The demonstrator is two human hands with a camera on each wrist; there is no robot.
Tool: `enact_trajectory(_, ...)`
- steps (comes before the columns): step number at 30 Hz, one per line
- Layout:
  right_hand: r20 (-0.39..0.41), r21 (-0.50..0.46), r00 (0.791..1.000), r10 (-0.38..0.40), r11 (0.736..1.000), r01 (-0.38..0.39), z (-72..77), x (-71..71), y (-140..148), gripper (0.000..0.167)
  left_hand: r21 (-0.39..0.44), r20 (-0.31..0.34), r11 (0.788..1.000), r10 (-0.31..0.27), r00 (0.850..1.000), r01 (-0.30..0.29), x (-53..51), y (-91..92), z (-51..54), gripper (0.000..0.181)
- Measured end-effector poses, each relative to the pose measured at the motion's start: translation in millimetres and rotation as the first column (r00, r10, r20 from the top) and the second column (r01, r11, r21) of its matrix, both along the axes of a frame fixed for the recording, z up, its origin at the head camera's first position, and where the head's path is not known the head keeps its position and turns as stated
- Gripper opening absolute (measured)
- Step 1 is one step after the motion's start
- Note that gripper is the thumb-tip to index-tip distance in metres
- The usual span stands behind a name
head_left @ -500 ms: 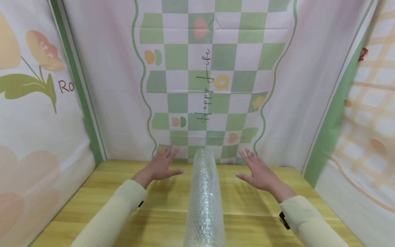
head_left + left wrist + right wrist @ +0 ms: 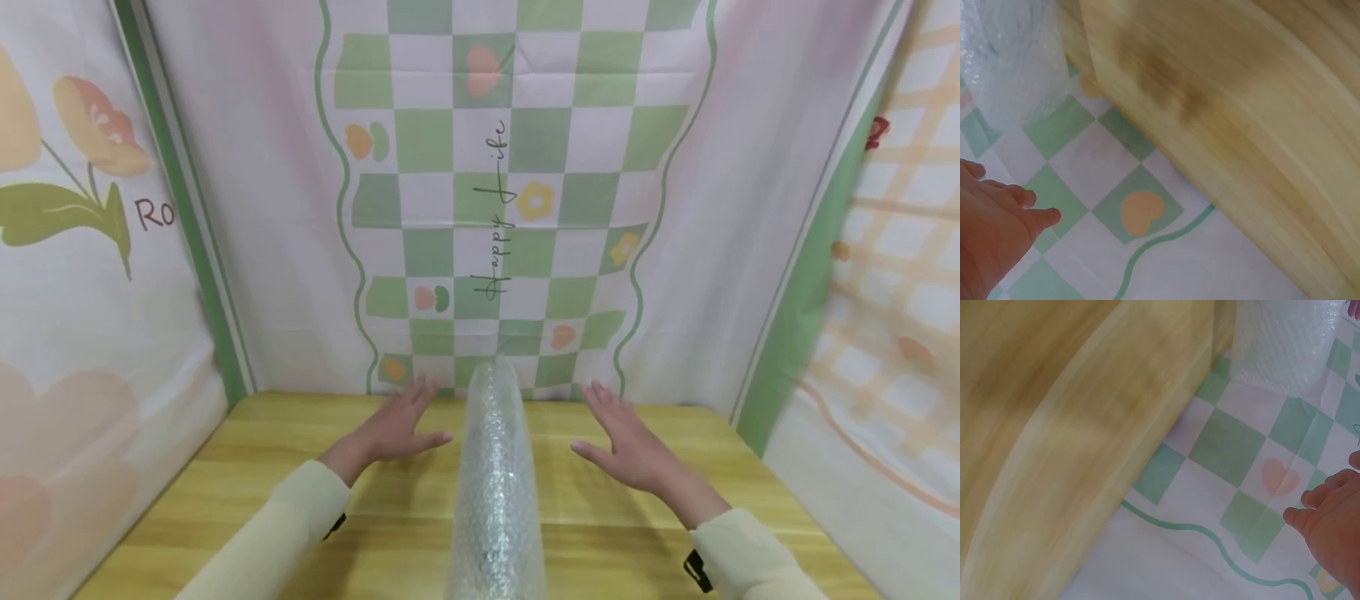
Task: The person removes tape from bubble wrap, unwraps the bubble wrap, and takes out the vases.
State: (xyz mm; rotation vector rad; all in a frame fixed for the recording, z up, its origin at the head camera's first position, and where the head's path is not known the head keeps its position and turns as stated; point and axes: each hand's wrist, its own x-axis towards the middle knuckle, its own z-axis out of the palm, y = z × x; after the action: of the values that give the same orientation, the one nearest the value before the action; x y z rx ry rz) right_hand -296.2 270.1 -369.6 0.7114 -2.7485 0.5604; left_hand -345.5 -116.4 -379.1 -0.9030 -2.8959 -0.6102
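Observation:
A long roll of clear bubble wrap (image 2: 497, 483) lies lengthwise down the middle of the wooden table (image 2: 405, 542), its far end near the back curtain. To its left, my left hand (image 2: 390, 425) is held over the table with fingers extended and thumb pointing toward the roll. On the other side my right hand (image 2: 622, 442) mirrors it, fingers spread and thumb inward. Neither hand touches the roll. Both wrist views show the bubble wrap (image 2: 1013, 62) apart from the fingers, and the right hand (image 2: 1332, 519) holds nothing.
A checkered curtain (image 2: 480, 250) with printed writing hangs behind the table's far edge. Printed cloths flank the table, a flowered one (image 2: 75, 333) at left and a plaid one (image 2: 900, 333) at right. Dark bands show at both sleeve cuffs.
Both hands have lowered slightly toward me, remaining on either side of the bubble wrap roll. The roll stays in place on the table; the head view has shifted a little.

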Motion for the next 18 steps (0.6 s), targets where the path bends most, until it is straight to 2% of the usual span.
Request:
enact_trajectory(8,-0.007,-0.053,1.000,0.011,0.999,-0.012,-6.5,17.9,-6.5,0.085,0.083,0.079,0.996,-0.025,0.997,0.019,7.4,5.8,-13.5,0.094)
enact_trajectory(12,0.008,-0.092,1.000,0.016,0.996,-0.015,-11.3,24.1,-12.8,0.085,0.127,0.109,0.991,-0.061,0.992,0.047,10.3,8.9,-22.0,0.094)
enact_trajectory(18,0.014,-0.113,1.000,0.004,0.994,-0.002,-16.9,31.7,-19.0,0.085,0.188,0.147,0.979,-0.109,0.983,0.081,18.3,15.5,-28.0,0.095)
